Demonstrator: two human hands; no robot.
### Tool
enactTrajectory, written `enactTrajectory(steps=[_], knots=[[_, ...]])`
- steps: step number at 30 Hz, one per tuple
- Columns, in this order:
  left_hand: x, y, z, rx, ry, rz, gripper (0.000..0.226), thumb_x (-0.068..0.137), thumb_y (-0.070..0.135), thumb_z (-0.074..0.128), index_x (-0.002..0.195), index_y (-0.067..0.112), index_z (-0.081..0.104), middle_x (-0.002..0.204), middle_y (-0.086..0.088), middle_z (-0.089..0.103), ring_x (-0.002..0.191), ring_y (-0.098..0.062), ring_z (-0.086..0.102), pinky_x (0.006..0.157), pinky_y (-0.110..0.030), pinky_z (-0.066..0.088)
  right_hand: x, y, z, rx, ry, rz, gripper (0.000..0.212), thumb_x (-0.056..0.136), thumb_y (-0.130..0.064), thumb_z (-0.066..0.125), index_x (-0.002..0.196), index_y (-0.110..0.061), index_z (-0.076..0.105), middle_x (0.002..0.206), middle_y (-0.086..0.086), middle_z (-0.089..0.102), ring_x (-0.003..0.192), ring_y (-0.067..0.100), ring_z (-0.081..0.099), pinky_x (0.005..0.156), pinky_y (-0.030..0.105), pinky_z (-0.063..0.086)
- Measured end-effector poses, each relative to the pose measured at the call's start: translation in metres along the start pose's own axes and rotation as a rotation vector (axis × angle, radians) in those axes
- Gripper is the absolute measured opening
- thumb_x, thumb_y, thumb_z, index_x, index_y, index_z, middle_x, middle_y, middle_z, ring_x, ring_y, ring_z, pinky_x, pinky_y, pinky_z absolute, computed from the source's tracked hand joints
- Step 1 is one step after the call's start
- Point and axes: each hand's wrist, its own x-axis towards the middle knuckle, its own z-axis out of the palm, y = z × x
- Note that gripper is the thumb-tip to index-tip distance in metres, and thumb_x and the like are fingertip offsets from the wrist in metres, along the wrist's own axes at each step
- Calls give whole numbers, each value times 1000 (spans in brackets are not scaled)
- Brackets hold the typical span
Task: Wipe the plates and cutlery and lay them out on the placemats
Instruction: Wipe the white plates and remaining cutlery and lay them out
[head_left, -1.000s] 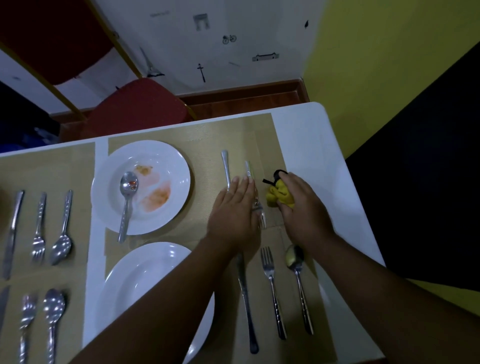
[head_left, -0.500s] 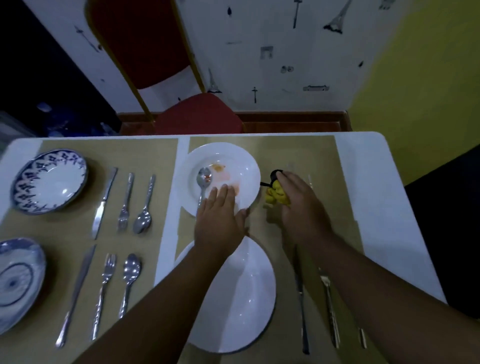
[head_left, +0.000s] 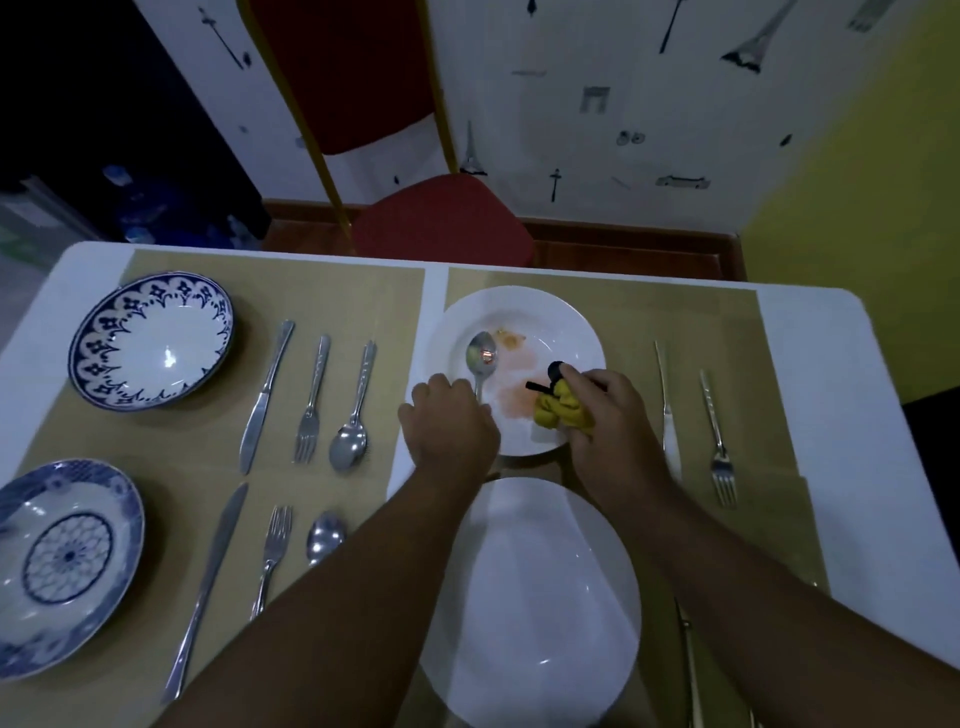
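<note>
A white plate (head_left: 519, 297) smeared with orange stains lies on the right tan placemat (head_left: 623, 306), with a dirty spoon (head_left: 482, 353) in it. My left hand (head_left: 449, 431) sits at the plate's near-left rim, fingers curled down over the end of the spoon's handle. My right hand (head_left: 608, 415) grips a bunched yellow cloth (head_left: 561, 413) and presses it on the plate beside the stain. A clean white plate (head_left: 545, 597) lies nearer to me, partly under my forearms. A knife (head_left: 665, 405) and a fork (head_left: 719, 441) lie to the right of the dirty plate.
The left placemat (head_left: 363, 291) carries two blue-patterned plates (head_left: 150, 340) (head_left: 62, 566), each with a knife, fork and spoon beside it. A red chair (head_left: 441, 218) stands behind the table's far edge. More cutlery (head_left: 688, 654) shows at the lower right.
My view swung left, bringing the left placemat into sight. My left hand left the cutlery, crossed to the dirty plate and curled at the spoon's handle. The cloth moved from the placemat onto the plate.
</note>
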Motion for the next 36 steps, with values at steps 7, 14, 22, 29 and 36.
enactTrajectory(steps=[7, 14, 22, 29, 36], knots=[[7, -4, -12, -468, -248, -37, 11, 97, 14, 51, 99, 8, 59, 99, -12, 63, 90, -26, 63, 76, -38, 56, 20, -17, 0, 81, 159, 143, 56, 82, -14, 72, 133, -26, 51, 115, -8, 50, 107, 8, 48, 88, 23, 43], [-16, -7, -43, -1144, -534, -262, 28, 101, 9, 44, 110, 14, 70, 83, -11, 63, 68, -21, 58, 45, -22, 46, 36, -32, 17, -70, 87, -124, 41, 71, -15, 77, 109, -16, 62, 106, 0, 53, 101, 19, 50, 80, 30, 46], [-17, -23, -52, -1192, -495, -260, 33, 98, 1, 45, 98, 13, 76, 71, -9, 58, 52, -14, 49, 40, -20, 38, 38, -39, 32, -139, 70, -178, 31, 72, -9, 75, 102, -11, 67, 97, 5, 58, 94, 22, 50, 74, 28, 43], [-19, -29, -50, -1201, -512, -310, 29, 96, 6, 50, 93, 15, 77, 66, -1, 56, 55, -12, 46, 46, -22, 36, 62, -36, 17, -198, 84, -88, 31, 71, -9, 73, 101, -11, 66, 98, 5, 56, 97, 24, 50, 72, 37, 48], [-14, -31, -48, -1078, -495, -271, 22, 102, 20, 50, 100, 17, 72, 84, -4, 65, 59, -13, 51, 51, -23, 41, 54, -46, 8, -23, 254, 54, 39, 75, -17, 77, 111, -18, 63, 109, -2, 54, 103, 16, 51, 78, 22, 44]])
